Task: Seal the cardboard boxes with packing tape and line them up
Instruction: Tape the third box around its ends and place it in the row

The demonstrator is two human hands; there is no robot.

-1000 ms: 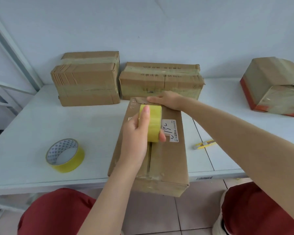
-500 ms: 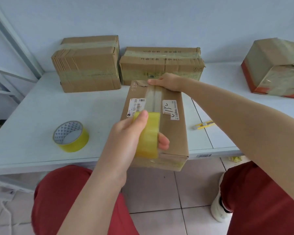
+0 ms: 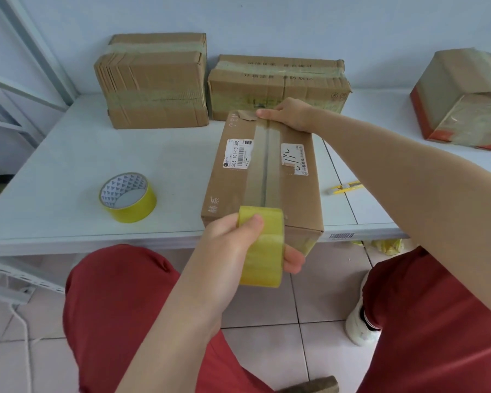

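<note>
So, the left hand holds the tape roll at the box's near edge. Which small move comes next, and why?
Probably the left hand pulls the tape roll down over the near face of the cardboard box: the strip covers the top seam, and the right hand pins its far end.

Bare forearms, red trousers (image 3: 116,307) and a white shoe (image 3: 359,327).
</note>
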